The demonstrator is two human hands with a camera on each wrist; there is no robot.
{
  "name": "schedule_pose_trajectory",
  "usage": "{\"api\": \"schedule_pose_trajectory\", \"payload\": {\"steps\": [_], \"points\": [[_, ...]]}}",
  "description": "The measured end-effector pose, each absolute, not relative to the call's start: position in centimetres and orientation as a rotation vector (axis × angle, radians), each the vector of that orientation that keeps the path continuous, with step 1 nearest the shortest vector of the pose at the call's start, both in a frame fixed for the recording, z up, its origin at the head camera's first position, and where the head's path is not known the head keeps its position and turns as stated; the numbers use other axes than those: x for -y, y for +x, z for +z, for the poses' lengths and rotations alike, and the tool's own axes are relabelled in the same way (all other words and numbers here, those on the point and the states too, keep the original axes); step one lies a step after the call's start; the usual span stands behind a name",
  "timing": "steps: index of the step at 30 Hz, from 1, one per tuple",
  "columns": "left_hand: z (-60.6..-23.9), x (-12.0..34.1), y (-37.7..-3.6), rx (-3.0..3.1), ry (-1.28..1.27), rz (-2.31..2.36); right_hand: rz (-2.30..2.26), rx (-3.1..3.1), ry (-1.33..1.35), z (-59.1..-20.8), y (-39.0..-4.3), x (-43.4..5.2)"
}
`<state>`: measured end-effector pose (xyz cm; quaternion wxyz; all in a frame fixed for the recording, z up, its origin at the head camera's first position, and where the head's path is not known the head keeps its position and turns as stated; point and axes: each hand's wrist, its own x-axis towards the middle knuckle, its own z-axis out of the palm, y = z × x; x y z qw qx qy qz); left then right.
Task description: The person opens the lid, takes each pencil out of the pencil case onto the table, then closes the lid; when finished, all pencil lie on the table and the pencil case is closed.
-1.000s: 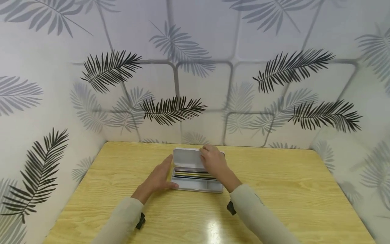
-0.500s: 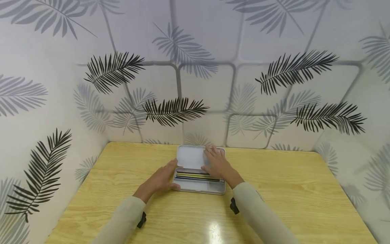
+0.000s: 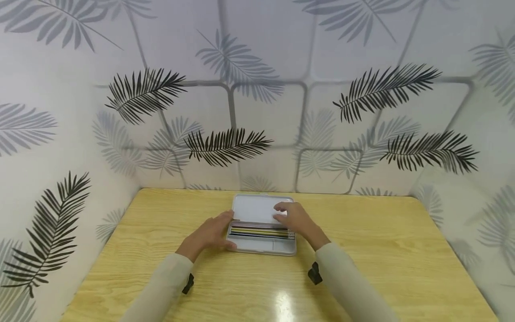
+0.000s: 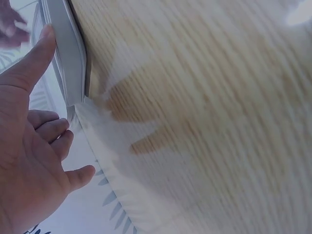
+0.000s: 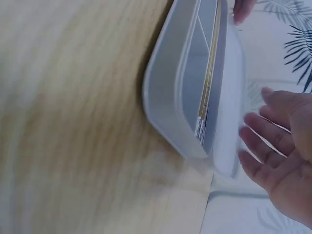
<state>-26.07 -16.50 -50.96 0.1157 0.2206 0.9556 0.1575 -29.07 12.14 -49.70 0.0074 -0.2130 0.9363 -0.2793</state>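
Two hands (image 3: 209,235) at open pencil case (image 3: 261,239), glossy wooden table (image 3: 382,264), leaf-patterned walls (image 3: 362,98)

Bright, even overhead light, a white glare patch on the table (image 3: 281,308), both wrist views motion-blurred.

One pencil case (image 3: 261,232) (open), two hands, one table (image 3: 382,250).

glossy wood-grain table (image 3: 362,250), smooth matt case (image 3: 257,243)
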Motion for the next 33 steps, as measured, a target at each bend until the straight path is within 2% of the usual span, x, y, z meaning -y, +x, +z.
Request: {"api": "schedule_pose_trajectory", "payload": {"steps": [15, 26, 33], "points": [[-50.9, 16.4, -26.2, -2.756, 0.562, 0.596, -1.184, -2.726, -0.392, -51.5, -26.8, -13.2], [-50.7, 16.4, -25.9, -2.750, 0.537, 0.612, -1.088, -2.773, -0.458, -51.4, -26.5, -12.1], [-50.7, 16.3, -26.0, -2.750, 0.555, 0.610, -0.863, -2.763, -0.490, -50.3, -26.6, -11.5]]}}
